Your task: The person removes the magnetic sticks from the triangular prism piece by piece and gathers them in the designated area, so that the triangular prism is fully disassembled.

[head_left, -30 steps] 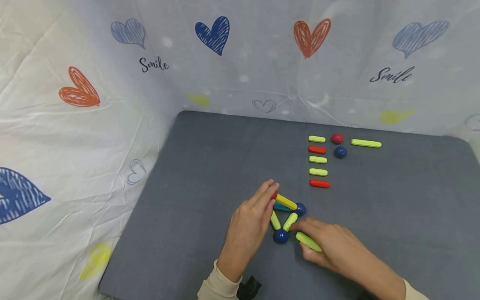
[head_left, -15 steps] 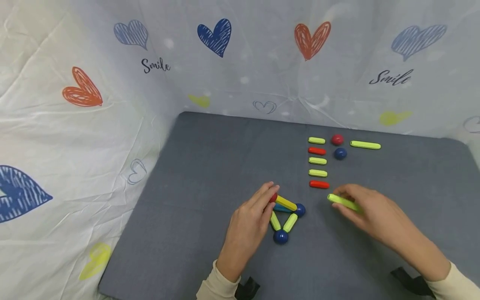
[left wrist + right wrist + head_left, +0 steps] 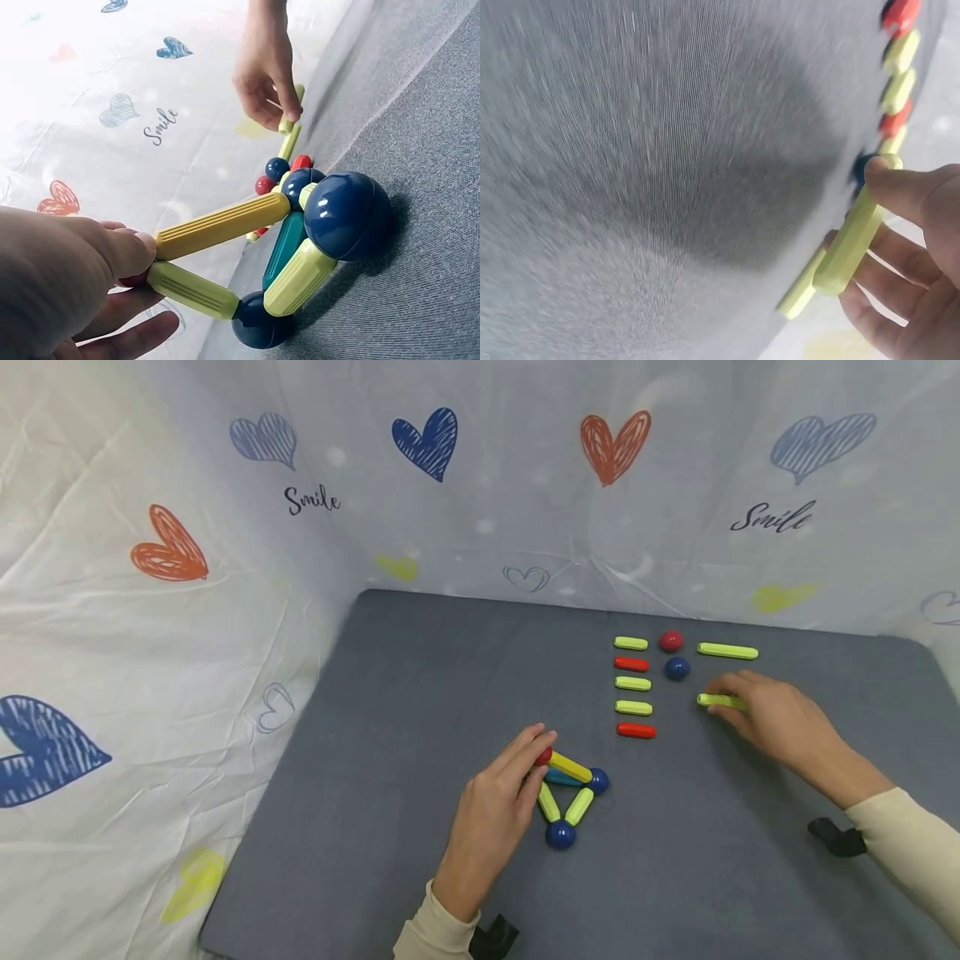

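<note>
My left hand (image 3: 491,814) pinches the red ball (image 3: 543,757) at one corner of a small ball-and-stick frame on the grey table. A yellow stick (image 3: 572,767) runs from that corner to a blue ball (image 3: 598,781), above a teal stick (image 3: 285,251). Two short light-green sticks meet at the near blue ball (image 3: 561,835). In the left wrist view, fingers partly hide the red ball. My right hand (image 3: 787,722) holds a longer light-green stick (image 3: 855,240) between thumb and fingers, over the table's right side. A similar light-green stick (image 3: 727,651) lies just beyond it.
Short light-green and red sticks (image 3: 635,730) lie in a column right of centre. Beside them sit a loose red ball (image 3: 671,642) and a loose blue ball (image 3: 677,668). A white cloth printed with hearts (image 3: 480,502) rises behind the table (image 3: 360,760) and along its left.
My right hand has carried the light-green stick from beside the frame, away and to the right, close to the loose balls. The left hand and the frame have stayed in place.
</note>
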`<action>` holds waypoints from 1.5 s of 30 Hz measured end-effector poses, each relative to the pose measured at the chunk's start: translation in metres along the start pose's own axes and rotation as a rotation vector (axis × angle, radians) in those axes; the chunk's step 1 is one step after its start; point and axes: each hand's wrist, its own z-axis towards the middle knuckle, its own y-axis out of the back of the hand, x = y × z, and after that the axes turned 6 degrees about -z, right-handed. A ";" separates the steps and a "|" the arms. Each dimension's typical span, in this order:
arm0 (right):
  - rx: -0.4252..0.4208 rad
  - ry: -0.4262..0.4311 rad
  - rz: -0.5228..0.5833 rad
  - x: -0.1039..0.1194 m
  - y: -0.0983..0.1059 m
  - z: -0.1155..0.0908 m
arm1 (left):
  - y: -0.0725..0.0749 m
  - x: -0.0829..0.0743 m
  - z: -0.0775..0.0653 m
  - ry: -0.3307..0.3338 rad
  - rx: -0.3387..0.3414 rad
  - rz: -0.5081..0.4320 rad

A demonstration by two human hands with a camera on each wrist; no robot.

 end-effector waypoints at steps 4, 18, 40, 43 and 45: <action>0.046 -0.034 -0.009 -0.016 -0.006 0.016 | 0.001 0.000 0.000 0.004 0.001 -0.007; 0.117 -0.104 -0.009 -0.042 -0.015 0.039 | 0.001 0.001 0.002 0.018 0.024 -0.029; -0.106 -0.005 0.258 0.097 0.031 0.029 | -0.004 0.010 0.001 0.117 -0.035 -0.031; -0.112 0.081 0.334 0.131 0.035 0.028 | -0.004 0.012 0.000 0.129 -0.024 -0.026; -0.107 0.142 0.381 0.149 0.037 0.028 | -0.004 0.013 -0.001 0.142 -0.015 -0.018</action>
